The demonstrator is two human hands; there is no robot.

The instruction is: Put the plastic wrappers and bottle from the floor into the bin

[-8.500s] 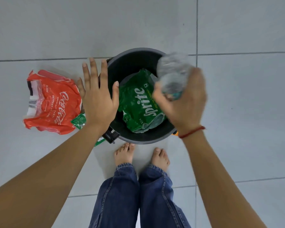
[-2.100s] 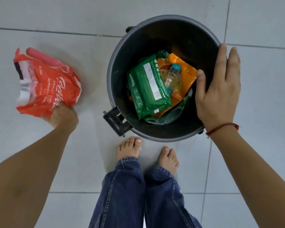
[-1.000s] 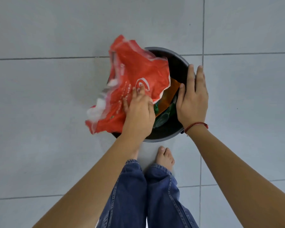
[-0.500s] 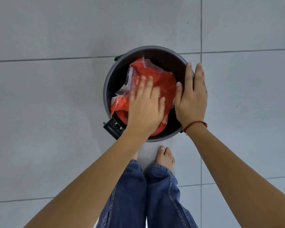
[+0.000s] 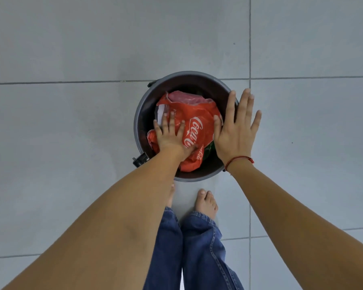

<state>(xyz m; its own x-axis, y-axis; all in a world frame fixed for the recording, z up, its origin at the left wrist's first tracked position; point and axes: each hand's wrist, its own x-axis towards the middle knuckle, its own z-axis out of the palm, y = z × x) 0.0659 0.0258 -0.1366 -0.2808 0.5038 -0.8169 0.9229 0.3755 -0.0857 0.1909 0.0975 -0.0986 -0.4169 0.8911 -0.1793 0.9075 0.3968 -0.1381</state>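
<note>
- grey tiled floor (image 5: 71, 143) on the left, crossed by thin grout lines, with nothing lying on it.
- black hinge or latch piece (image 5: 140, 160) jutting from the near left of the bin's rim.
- round dark bin (image 5: 139, 114) with a grey rim, standing upright on the floor straddling a grout line, seen from straight above.
- left hand (image 5: 170, 135) reaching down inside the bin, fingers spread and palm flat, pressed onto the left part of the red wrapper; not pinching or curled round anything.
- red coca-cola wrapper (image 5: 197, 122) crumpled inside the bin, on top of whatever else is in there, filling most of the opening; white script logo facing up, a white panel at its upper left edge, a paler pinkish fold at its far end.
- sliver of a green wrapper (image 5: 209, 148) peeking out from under the red one at its right edge, deep in the bin; too little showing to read.
- bottle not seen anywhere; cannot tell whether hidden under the wrappers.
- right hand (image 5: 235, 130) open and flat, fingers splayed, over the right rim of the bin, thumb just beside the red wrapper's right edge; holding nothing; cannot tell whether resting on the rim or hovering above it.
- red thread bracelet (image 5: 239, 159) round the right wrist.
- bare feet (image 5: 205, 204) and blue jeans (image 5: 197, 248) just below the bin, toes near its rim.
</note>
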